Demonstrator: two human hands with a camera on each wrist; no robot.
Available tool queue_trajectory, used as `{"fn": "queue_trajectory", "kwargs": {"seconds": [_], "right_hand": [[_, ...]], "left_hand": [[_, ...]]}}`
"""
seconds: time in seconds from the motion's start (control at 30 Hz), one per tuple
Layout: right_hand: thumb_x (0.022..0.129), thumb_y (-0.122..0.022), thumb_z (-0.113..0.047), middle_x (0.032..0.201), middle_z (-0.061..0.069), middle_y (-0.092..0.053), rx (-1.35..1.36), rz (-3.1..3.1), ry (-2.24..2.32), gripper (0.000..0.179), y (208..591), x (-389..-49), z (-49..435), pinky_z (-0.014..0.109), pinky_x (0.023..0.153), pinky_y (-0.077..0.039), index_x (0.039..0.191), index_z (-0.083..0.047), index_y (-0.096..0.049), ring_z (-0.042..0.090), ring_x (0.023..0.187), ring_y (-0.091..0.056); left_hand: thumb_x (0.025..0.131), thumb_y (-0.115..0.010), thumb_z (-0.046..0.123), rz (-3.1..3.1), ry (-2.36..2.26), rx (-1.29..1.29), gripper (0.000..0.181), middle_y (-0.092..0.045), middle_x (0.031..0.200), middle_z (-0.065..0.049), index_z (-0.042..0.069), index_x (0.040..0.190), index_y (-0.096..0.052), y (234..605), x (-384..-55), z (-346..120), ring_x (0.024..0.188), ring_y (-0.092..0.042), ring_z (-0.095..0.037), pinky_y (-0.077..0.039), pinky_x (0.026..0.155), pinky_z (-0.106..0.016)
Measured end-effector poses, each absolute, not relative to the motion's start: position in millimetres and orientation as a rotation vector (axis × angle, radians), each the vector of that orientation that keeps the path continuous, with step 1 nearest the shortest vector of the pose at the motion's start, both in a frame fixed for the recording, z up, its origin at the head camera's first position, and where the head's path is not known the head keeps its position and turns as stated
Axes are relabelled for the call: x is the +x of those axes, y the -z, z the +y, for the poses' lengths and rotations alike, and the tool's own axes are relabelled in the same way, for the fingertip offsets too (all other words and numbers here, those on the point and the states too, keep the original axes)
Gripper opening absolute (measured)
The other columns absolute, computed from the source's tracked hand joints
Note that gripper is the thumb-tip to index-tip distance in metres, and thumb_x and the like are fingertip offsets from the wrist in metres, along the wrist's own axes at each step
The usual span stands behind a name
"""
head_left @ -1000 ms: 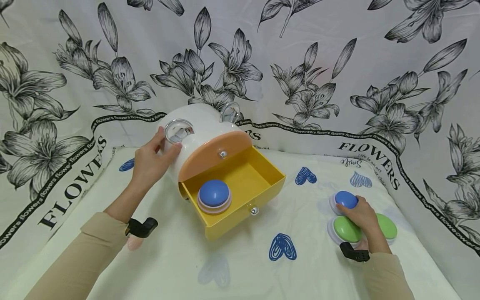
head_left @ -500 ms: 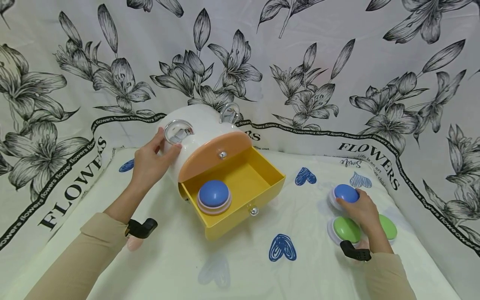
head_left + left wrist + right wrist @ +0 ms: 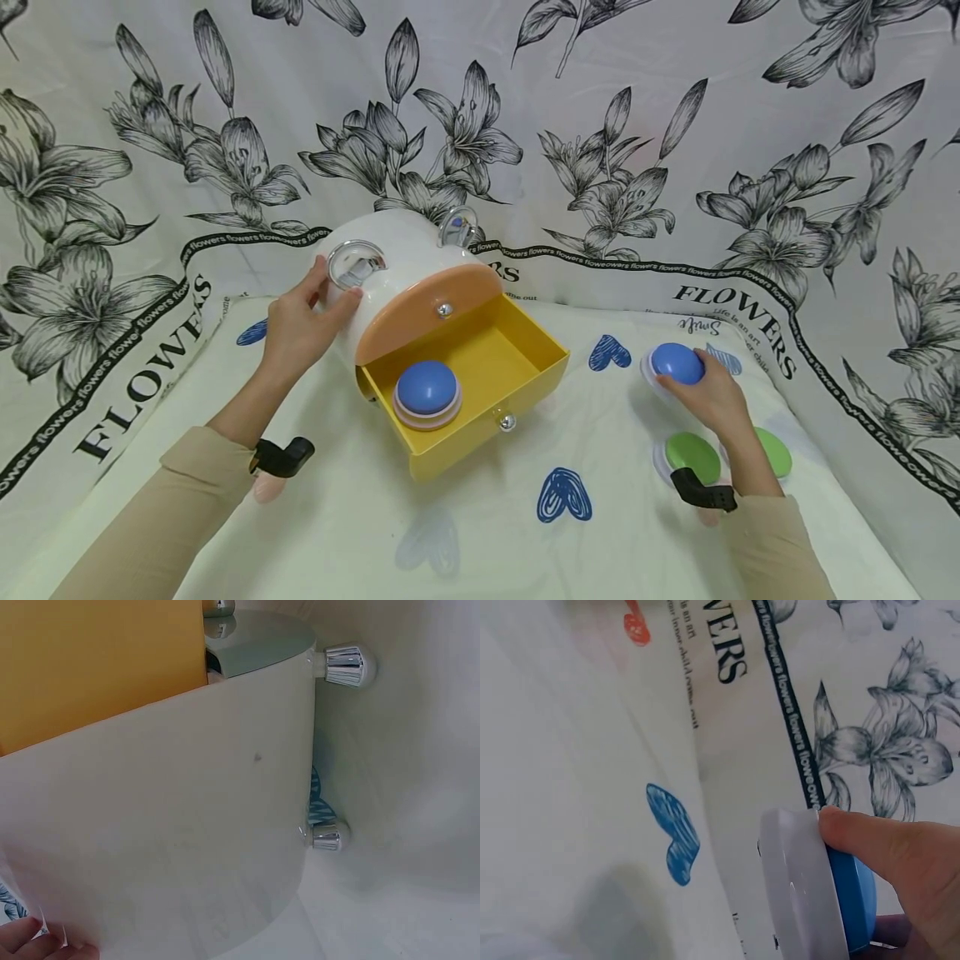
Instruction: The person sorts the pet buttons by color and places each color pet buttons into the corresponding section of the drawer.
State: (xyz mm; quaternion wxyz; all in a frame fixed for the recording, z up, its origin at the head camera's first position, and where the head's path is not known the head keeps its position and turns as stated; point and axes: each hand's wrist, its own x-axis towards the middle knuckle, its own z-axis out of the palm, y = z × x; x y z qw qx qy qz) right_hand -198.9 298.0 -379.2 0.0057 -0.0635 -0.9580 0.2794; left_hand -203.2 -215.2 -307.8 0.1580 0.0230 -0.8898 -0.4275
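My right hand [image 3: 708, 387] grips a blue push button [image 3: 677, 364] with a white base, held above the cloth at the right. In the right wrist view the button [image 3: 802, 889] is tilted on its side, thumb at its rim. My left hand [image 3: 307, 321] rests against the left side of a rounded white cabinet [image 3: 390, 242], thumb below a clear round ring [image 3: 356, 264]. The left wrist view shows those fingers [image 3: 45, 946] touching the white side panel. The cabinet's yellow drawer [image 3: 517, 333] is pulled out. Another blue push button [image 3: 426, 390] sits in its left part.
Two green push buttons [image 3: 692, 457] lie on the cloth below my right hand, the farther one partly hidden by my wrist. An orange drawer front [image 3: 435, 312] stands above the yellow drawer. A flower-printed curtain [image 3: 585, 167] hangs behind.
My right hand has lifted the blue button off the cloth, away from the green ones, and moved it up and left in view. The left hand and the cabinet have stayed in place.
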Motion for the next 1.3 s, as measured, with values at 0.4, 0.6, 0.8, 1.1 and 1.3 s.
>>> {"fn": "queue_trajectory", "kwargs": {"seconds": [0.4, 0.6, 0.8, 1.1, 1.3], "right_hand": [[0.082, -0.063, -0.045, 0.135, 0.037, -0.033, 0.036, -2.887, -0.829, 0.091, 347, -209, 263, 0.065, 0.092, -0.037, 0.141, 0.01, -0.021, 0.054, 0.118, -0.038], [0.081, -0.064, -0.045, 0.137, 0.033, -0.034, 0.102, -2.876, -0.815, 0.091, 329, -213, 245, 0.065, 0.093, -0.037, 0.142, 0.007, -0.021, 0.051, 0.12, -0.038], [0.081, -0.065, -0.045, 0.139, 0.029, -0.035, 0.163, -2.862, -0.837, 0.089, 314, -216, 226, 0.063, 0.093, -0.039, 0.143, 0.003, -0.023, 0.048, 0.121, -0.04], [0.079, -0.07, -0.039, 0.139, 0.025, -0.037, 0.297, -2.845, -0.868, 0.086, 301, -218, 195, 0.058, 0.091, -0.043, 0.142, 0.002, -0.027, 0.044, 0.119, -0.044], [0.077, -0.072, -0.035, 0.137, 0.024, -0.04, 0.401, -2.822, -0.882, 0.085, 293, -215, 174, 0.057, 0.091, -0.044, 0.141, 0.002, -0.029, 0.042, 0.118, -0.046]], "left_hand": [[0.086, -0.054, 0.053, -2.538, 1.228, 0.055, 0.077, -0.024, 0.15, -0.004, 0.016, 0.146, -0.024, 309, -203, -216, 0.132, -0.03, -0.039, -0.044, 0.091, -0.049], [0.084, -0.054, 0.055, -2.532, 1.229, 0.047, 0.079, -0.024, 0.15, -0.003, 0.015, 0.145, -0.025, 310, -205, -216, 0.132, -0.03, -0.039, -0.044, 0.091, -0.048], [0.084, -0.054, 0.056, -2.534, 1.229, 0.049, 0.079, -0.024, 0.15, -0.001, 0.014, 0.145, -0.025, 311, -206, -216, 0.132, -0.03, -0.039, -0.044, 0.091, -0.048], [0.084, -0.054, 0.055, -2.533, 1.237, 0.053, 0.08, -0.024, 0.15, -0.003, 0.015, 0.145, -0.024, 311, -206, -216, 0.133, -0.03, -0.039, -0.044, 0.09, -0.048], [0.084, -0.054, 0.056, -2.537, 1.235, 0.058, 0.08, -0.024, 0.15, -0.003, 0.016, 0.146, -0.023, 311, -205, -216, 0.133, -0.03, -0.038, -0.044, 0.091, -0.048]]}}
